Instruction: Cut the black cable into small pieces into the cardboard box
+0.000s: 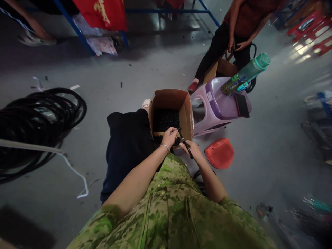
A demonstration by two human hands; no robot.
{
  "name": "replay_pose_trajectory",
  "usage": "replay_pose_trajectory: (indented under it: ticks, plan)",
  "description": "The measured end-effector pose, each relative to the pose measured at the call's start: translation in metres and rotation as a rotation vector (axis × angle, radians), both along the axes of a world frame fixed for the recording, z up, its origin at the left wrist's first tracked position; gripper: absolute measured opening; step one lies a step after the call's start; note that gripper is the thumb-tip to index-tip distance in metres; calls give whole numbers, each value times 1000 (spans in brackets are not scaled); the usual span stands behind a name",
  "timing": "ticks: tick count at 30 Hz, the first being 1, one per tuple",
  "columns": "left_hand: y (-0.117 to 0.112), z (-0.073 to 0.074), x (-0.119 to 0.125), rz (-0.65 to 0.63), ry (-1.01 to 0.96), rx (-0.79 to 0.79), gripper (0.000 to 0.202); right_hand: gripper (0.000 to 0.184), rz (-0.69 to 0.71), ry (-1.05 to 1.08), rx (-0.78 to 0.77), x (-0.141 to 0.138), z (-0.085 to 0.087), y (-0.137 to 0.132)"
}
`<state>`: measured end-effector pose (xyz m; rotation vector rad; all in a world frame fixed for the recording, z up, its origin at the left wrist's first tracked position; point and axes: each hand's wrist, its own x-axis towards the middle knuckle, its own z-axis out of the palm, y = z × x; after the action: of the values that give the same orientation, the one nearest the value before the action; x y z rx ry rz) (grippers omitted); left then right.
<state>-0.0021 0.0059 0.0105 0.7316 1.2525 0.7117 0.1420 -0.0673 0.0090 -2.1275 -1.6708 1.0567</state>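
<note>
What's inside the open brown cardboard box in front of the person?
Many small black pieces lie inside the open brown cardboard box, too small to identify. The bottom beneath them cannot be seen, and the person's left hand hides part of the near end.

Centre of the frame: an open box (pixel 186 117) with many small pieces (pixel 166 119) inside. Over its near edge are the left hand (pixel 169 136) and, to its right, the right hand (pixel 194 151) with a scissors-like tool (pixel 185 142). Just right of the box, a stool (pixel 216 103) bears a bottle (pixel 243 76) and a flat object (pixel 242 105). Coiled tubing (pixel 15 116) lies far left; a co-worker (pixel 247 22) is upper right.
</note>
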Motion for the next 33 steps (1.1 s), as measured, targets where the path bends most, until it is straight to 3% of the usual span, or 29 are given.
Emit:
replay_pose_trajectory:
  ticks: [21,33]
  plan:
    - [0,-6,1,-47,34,58,10,47,112,39,-4,6,0,18]
    - [-1,-1,0,-95,10,39,8,51,55,166,-2,9,0,13]
